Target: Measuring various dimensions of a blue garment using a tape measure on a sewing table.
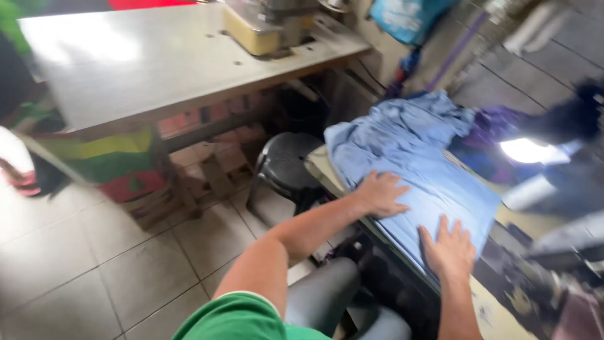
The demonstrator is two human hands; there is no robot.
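A light blue cloth (409,148) lies spread over a work table (318,165) at the right. My left hand (381,192) rests flat on the cloth's near left part, fingers spread. My right hand (448,249) presses flat on the cloth's near edge, fingers apart, close to the table's front. Neither hand grips anything. The far end of the cloth is bunched up in folds near a purple fabric (494,128).
A sewing machine (267,25) stands on a long grey table (126,63) at the top left. A black plastic stool (286,165) sits between the tables on the tiled floor (82,264). A dark seat (327,296) is below me. Machine parts crowd the right edge.
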